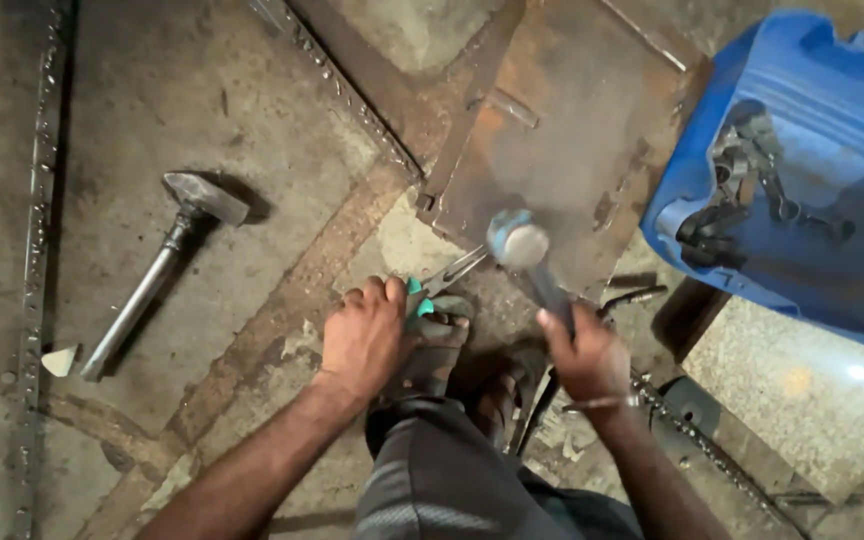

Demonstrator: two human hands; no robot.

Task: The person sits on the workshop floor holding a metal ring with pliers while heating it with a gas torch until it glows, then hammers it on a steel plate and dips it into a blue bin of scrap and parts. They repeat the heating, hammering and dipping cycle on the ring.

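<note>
Left hand (367, 335) clamps green-handled pliers (442, 283) at the rusty plate (562, 130) edge, right hand (584, 350) grips a raised hammer (518, 243); hammering seems midway.

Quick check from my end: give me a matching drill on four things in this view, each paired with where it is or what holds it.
Things:
1. hammer with blurred head
2. green-handled pliers
3. spare hammer
4. blue plastic container

Places:
A. lying alone on the concrete floor, far left
B. gripped in the right hand
C. upper right, with dark metal parts on it
D. gripped in the left hand

Pairs: 1-B, 2-D, 3-A, 4-C
</note>
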